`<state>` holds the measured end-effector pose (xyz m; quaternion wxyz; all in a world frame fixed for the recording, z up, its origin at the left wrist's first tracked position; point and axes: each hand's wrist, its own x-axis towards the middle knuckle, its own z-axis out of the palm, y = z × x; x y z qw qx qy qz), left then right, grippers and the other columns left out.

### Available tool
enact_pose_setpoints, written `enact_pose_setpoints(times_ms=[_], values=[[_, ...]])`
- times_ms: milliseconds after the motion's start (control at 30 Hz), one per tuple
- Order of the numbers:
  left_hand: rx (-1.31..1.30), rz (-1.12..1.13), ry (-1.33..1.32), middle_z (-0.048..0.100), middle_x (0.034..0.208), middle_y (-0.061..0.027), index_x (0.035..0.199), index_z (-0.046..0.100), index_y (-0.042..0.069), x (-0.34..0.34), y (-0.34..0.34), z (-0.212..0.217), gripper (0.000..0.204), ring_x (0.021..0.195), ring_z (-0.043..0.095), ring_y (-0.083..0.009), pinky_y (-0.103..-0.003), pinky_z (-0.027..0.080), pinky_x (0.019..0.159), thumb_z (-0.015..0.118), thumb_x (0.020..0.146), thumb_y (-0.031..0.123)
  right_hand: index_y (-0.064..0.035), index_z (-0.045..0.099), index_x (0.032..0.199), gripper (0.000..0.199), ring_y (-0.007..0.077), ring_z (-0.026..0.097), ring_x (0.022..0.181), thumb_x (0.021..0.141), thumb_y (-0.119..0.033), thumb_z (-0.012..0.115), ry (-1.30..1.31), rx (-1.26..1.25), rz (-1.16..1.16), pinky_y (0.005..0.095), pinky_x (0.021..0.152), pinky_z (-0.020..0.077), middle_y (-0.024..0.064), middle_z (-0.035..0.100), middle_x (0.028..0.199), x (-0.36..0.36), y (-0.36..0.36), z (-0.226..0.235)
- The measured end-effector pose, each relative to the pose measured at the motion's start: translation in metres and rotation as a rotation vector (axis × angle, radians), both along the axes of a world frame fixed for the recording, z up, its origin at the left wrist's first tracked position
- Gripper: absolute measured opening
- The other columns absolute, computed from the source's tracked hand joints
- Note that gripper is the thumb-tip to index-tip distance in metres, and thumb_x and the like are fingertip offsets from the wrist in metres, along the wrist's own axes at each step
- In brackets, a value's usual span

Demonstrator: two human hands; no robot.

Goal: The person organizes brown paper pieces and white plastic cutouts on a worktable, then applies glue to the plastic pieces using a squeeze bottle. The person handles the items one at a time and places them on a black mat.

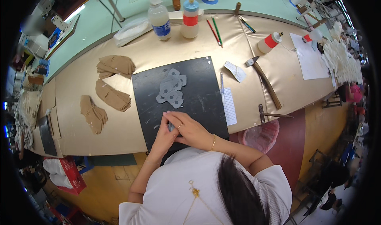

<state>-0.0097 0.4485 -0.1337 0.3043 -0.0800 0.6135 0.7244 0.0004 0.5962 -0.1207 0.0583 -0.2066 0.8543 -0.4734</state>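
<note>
My left hand (163, 137) and my right hand (193, 130) come together over the near edge of a black board (200, 106). A small grey piece (171, 127) shows between them, mostly covered by the fingers; both hands are closed around it, fingertips touching. Just beyond the hands lies a loose pile of flat grey pieces (171, 94), rounded and with holes in them. To the left of the board are fanned stacks of brown cut pieces: an upper stack (115, 65), a middle stack (113, 95) and a lower stack (93, 116).
Toward the back stand a clear bottle (160, 20) and a red-banded bottle (190, 20), with pencils (217, 31) beside them. A hammer (266, 82), a paper tag (235, 71) and a lined slip (229, 108) lie to the right. A pink bag (260, 135) is below the table edge.
</note>
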Motion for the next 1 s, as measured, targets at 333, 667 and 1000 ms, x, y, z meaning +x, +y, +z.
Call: enact_pose_setpoints(times_ms=[333,667,1000], values=[[0.444,-0.026,-0.504,0.057,0.116,-0.0136,0.121,0.050,0.001,-0.006,-0.023,-0.001,0.042,0.108,0.060,-0.0249,-0.038,0.054,0.089,0.059,0.081,-0.004,-0.0038,0.052,0.122,0.053,0.0296,0.046,0.127,0.074,-0.013,0.073,0.149,-0.080,0.138,0.0443,0.112,0.0320,0.0136,0.052,0.129,0.001,0.003,-0.011],[0.601,0.015,-0.524,0.062,0.102,-0.0178,0.118,0.053,0.006,-0.007,-0.019,-0.011,0.043,0.087,0.064,-0.0259,-0.034,0.055,0.062,0.059,0.079,-0.008,-0.0056,0.059,0.116,0.042,0.0344,0.054,0.116,0.078,-0.019,0.072,0.273,-0.015,-0.333,0.0431,0.099,0.0417,0.0151,0.060,0.120,-0.037,0.084,0.006],[0.833,-0.060,-0.597,0.053,0.105,-0.0149,0.101,0.058,0.007,-0.015,-0.021,-0.007,0.021,0.089,0.056,-0.0237,-0.028,0.049,0.061,0.067,0.083,0.002,-0.0020,0.061,0.110,0.039,0.0348,0.055,0.105,0.081,-0.025,0.072,0.045,0.604,-0.958,0.0450,0.089,0.0435,0.0169,0.060,0.114,-0.071,0.198,-0.056]])
